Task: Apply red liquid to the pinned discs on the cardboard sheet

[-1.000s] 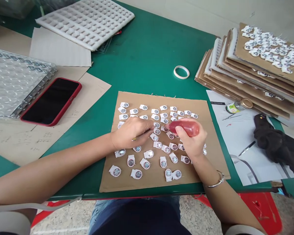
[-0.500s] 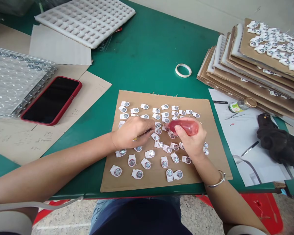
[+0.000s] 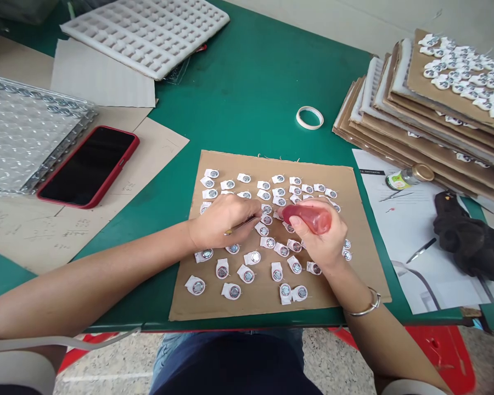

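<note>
A cardboard sheet [image 3: 230,307] lies before me, covered with several small white pieces, each with a round silver disc [image 3: 247,274]. Over its middle, my left hand [image 3: 226,219] is closed on a thin metal tool [image 3: 241,225] with a brassy end, perhaps tweezers; its tip is hidden by my fingers. My right hand [image 3: 329,236] grips a translucent red squeeze bottle [image 3: 310,216], tilted with its narrow end pointing left. That end is close above the pieces near my left fingertips; whether it touches one I cannot tell.
A tape roll [image 3: 309,117] lies beyond the sheet. At right are stacked cardboard layers [image 3: 395,118], a small glass jar [image 3: 409,176], a printed paper [image 3: 399,241] and a black cloth item [image 3: 469,236]. At left lie a red-cased phone [image 3: 88,167], bubble-patterned plastic [image 3: 24,137] and a white foam tray [image 3: 148,33].
The red bottle has tipped a little, its wide end now slightly lower. My left hand holds almost the same place, and the whole view has shifted very slightly.
</note>
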Motion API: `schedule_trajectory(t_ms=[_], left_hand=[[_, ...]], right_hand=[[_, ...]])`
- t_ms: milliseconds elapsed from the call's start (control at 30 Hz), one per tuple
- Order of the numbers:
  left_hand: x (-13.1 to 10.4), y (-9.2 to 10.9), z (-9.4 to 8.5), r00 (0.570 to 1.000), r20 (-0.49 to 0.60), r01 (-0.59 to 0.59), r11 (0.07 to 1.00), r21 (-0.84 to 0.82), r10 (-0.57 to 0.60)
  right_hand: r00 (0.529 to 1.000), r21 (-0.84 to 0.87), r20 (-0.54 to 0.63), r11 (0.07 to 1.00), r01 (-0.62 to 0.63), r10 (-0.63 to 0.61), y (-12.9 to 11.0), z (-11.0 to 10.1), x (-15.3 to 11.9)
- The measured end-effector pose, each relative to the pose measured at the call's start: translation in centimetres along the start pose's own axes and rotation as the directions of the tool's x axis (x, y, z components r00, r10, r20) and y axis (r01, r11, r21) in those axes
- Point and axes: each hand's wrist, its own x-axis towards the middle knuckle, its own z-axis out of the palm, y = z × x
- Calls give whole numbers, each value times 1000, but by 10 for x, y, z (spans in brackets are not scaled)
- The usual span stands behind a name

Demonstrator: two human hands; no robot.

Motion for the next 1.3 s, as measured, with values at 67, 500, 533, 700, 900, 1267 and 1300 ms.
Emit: schedule_trajectory(t_ms=[67, 500, 533, 700, 900, 1267, 1300], left_hand=[[0, 0, 0, 1000, 2, 7, 1000, 1, -7], [2, 2, -3, 997, 28, 68, 996, -64, -67], [2, 1, -3, 997, 27, 76, 994, -72, -74], [2, 0, -2, 995, 26, 99, 990, -99, -97], [3, 0, -2, 996, 17, 89, 989, -117, -87], [2, -8, 2, 991, -20, 122, 972, -202, -129], [2, -10, 3, 990, -25, 130, 968, -215, -138]], right_hand=[[1000, -3, 5, 1000, 19, -19, 0, -1, -1], [1000, 15, -2, 1000, 2, -2, 0, -1, 1], [1000, 24, -1, 1000, -8, 8, 0, -1, 1], [999, 34, -10, 999, -35, 35, 2, -1, 2], [999, 31, -6, 999, -36, 36, 1, -1, 2], [1000, 48, 1, 998, -29, 29, -1, 1, 2], [1000, 49, 3, 998, -28, 28, -1, 1, 2]])
